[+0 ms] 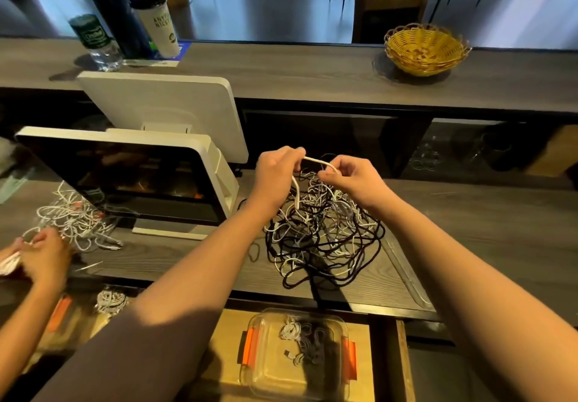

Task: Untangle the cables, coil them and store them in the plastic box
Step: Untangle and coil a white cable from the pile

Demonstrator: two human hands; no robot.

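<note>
Both hands' grips, left hand and right hand, pinch a white cable; plastic box holds seemingly coiled cables.

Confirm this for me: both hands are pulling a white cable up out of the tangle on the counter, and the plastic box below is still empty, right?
Not quite. In the head view the plastic box already holds a few coiled cables. The rest stands: left hand and right hand hold a white cable above the tangle.
</note>
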